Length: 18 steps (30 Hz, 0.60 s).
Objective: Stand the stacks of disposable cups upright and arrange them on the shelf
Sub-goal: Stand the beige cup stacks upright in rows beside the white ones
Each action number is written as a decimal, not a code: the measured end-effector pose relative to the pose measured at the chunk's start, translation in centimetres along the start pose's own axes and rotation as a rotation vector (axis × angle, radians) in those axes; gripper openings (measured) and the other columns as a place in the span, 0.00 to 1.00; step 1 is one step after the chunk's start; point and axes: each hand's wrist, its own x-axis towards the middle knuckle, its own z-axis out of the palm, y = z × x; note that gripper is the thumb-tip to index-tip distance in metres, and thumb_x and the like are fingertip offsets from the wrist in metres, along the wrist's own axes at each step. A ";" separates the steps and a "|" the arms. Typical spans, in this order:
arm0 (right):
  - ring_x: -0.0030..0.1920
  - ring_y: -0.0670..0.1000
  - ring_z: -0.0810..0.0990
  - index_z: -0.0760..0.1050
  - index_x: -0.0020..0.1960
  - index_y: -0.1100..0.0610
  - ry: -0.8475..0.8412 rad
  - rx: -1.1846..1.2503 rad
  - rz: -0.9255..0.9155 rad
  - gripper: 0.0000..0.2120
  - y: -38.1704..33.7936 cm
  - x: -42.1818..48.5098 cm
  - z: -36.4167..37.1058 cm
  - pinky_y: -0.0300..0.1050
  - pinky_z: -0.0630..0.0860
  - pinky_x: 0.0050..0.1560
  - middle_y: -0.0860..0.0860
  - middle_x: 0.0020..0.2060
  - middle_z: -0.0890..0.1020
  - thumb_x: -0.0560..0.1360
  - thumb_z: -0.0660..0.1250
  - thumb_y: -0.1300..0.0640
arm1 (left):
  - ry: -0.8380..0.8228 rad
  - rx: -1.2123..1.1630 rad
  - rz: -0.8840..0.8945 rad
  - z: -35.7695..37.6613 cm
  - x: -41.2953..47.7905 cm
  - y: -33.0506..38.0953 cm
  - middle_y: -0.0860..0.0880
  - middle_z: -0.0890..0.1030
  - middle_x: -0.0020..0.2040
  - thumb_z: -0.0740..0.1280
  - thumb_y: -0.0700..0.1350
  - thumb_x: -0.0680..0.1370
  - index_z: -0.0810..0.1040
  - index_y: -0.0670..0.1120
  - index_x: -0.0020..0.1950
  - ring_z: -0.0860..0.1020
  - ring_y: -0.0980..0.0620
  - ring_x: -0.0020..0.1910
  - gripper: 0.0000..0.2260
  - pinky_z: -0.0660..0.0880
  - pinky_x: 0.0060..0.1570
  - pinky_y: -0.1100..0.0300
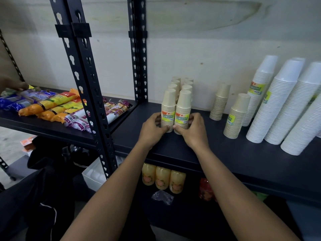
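Observation:
Two upright stacks of beige disposable cups with yellow labels stand side by side on the dark shelf [217, 153]. My left hand [152, 131] grips the left front stack [168, 110] at its base. My right hand [192, 131] grips the right front stack [183, 110] at its base. Several more beige stacks [180, 83] stand in two rows right behind them. To the right stand two separate beige stacks [219, 101] [236, 115] and several tall white cup stacks [278, 105], which lean slightly.
Black slotted uprights [90, 87] [139, 58] divide this shelf from the left bay, which holds snack packets [57, 105]. Another person's hand [12, 84] reaches in at far left. Juice bottles [162, 178] sit on the shelf below. A pale wall backs the shelf.

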 end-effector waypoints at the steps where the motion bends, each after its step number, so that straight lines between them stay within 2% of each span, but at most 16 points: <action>1: 0.53 0.47 0.75 0.69 0.61 0.55 0.000 0.002 0.004 0.31 0.0 0.0 0.0 0.46 0.75 0.49 0.50 0.57 0.73 0.68 0.80 0.45 | 0.000 0.001 -0.001 0.0 0.0 0.0 0.53 0.82 0.62 0.79 0.43 0.73 0.74 0.48 0.72 0.80 0.58 0.60 0.29 0.77 0.65 0.55; 6: 0.52 0.47 0.75 0.67 0.60 0.53 0.002 0.014 0.016 0.31 -0.1 0.0 0.0 0.47 0.77 0.49 0.50 0.57 0.74 0.67 0.80 0.43 | 0.003 0.006 -0.010 0.1 0.3 -0.4 0.54 0.82 0.62 0.79 0.45 0.72 0.74 0.49 0.71 0.80 0.58 0.61 0.29 0.77 0.65 0.52; 10: 0.53 0.47 0.76 0.67 0.59 0.53 0.003 0.015 0.011 0.32 -0.1 -0.1 0.0 0.47 0.77 0.49 0.50 0.58 0.74 0.67 0.81 0.43 | 0.012 -0.011 -0.004 0.1 0.1 -0.3 0.54 0.82 0.63 0.80 0.46 0.71 0.74 0.49 0.72 0.80 0.58 0.61 0.31 0.77 0.66 0.52; 15: 0.56 0.46 0.75 0.65 0.67 0.53 -0.038 0.072 0.016 0.40 -0.2 -0.4 -0.7 0.44 0.75 0.51 0.48 0.61 0.69 0.64 0.81 0.40 | 0.014 -0.001 0.022 0.0 -0.5 0.2 0.55 0.80 0.66 0.81 0.50 0.70 0.68 0.51 0.77 0.79 0.59 0.63 0.38 0.77 0.64 0.58; 18: 0.57 0.49 0.78 0.65 0.71 0.53 -0.030 0.126 0.038 0.42 0.3 -0.9 -1.7 0.44 0.78 0.53 0.50 0.63 0.69 0.65 0.82 0.41 | 0.118 0.032 0.041 0.1 -1.2 0.6 0.52 0.79 0.66 0.79 0.48 0.73 0.67 0.48 0.78 0.78 0.56 0.63 0.36 0.76 0.63 0.58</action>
